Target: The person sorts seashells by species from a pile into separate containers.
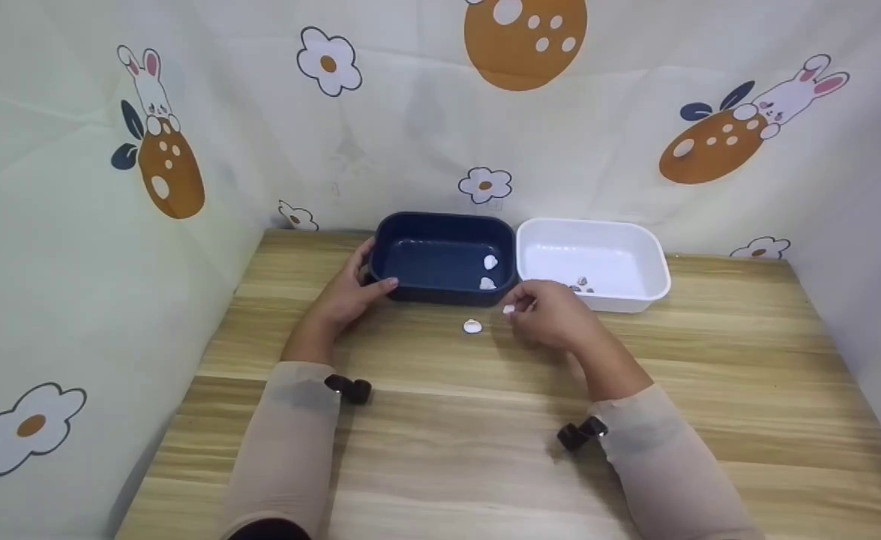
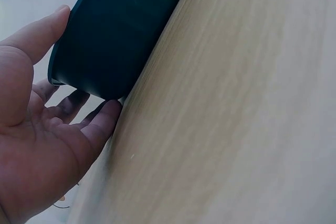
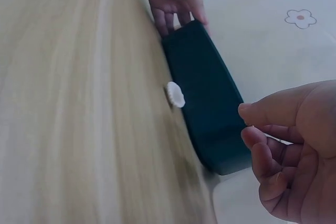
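My left hand (image 1: pixel 346 292) holds the left end of a dark blue box (image 1: pixel 447 294), its thumb on the front rim and its fingers at the side, as the left wrist view (image 2: pixel 47 108) also shows. With thumb and fingertips my right hand (image 1: pixel 552 313) pinches a small white seashell (image 1: pixel 509 308), just in front of the box's right corner. In the right wrist view the fingers mostly hide that shell. Another white seashell (image 1: pixel 472 326) lies on the table before the box. Inside the box, two white seashells (image 1: pixel 490 262) rest toward the right end.
A white box (image 1: pixel 654 281) stands against the blue box's right side, with several small dark pieces (image 1: pixel 582 281) in it, partly hidden by my right hand. Both stand near the back edge of the wooden table (image 1: pixel 440 435), before a patterned cloth wall (image 1: pixel 395 135).
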Motion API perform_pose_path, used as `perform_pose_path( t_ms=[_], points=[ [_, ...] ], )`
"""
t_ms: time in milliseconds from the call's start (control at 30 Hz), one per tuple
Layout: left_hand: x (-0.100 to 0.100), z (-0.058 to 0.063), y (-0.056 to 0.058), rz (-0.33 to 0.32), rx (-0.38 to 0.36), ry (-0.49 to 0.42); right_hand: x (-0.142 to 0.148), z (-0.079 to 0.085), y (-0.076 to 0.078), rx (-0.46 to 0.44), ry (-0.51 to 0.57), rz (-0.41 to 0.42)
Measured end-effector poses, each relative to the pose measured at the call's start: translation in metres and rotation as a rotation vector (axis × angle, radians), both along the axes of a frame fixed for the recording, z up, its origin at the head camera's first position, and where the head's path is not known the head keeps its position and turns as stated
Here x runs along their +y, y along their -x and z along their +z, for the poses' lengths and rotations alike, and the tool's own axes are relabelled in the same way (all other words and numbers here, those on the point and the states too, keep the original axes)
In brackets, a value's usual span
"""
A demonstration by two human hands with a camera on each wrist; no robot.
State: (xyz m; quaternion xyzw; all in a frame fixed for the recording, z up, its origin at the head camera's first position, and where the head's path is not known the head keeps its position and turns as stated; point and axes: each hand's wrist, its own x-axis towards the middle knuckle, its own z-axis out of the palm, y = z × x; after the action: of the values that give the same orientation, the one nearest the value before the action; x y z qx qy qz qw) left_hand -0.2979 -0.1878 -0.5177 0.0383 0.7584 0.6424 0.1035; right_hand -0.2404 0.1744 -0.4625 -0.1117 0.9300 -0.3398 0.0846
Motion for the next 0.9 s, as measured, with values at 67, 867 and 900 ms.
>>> perform_pose_path(
  t_ms=[67, 867, 900],
  points=[
    [0.0, 0.0, 0.0, 0.001, 0.0, 0.01, 0.005, 0.004, 0.002, 0.005, 0.009, -0.015],
    [-0.001, 0.0, 0.0, -0.001, -0.017, -0.004, 0.1, 0.023, 0.025, -0.011, 0.079, -0.243],
    [-0.001, 0.0, 0.0, -0.002, -0.016, -0.005, 0.101, 0.023, 0.025, -0.018, 0.083, -0.247]
  ],
)
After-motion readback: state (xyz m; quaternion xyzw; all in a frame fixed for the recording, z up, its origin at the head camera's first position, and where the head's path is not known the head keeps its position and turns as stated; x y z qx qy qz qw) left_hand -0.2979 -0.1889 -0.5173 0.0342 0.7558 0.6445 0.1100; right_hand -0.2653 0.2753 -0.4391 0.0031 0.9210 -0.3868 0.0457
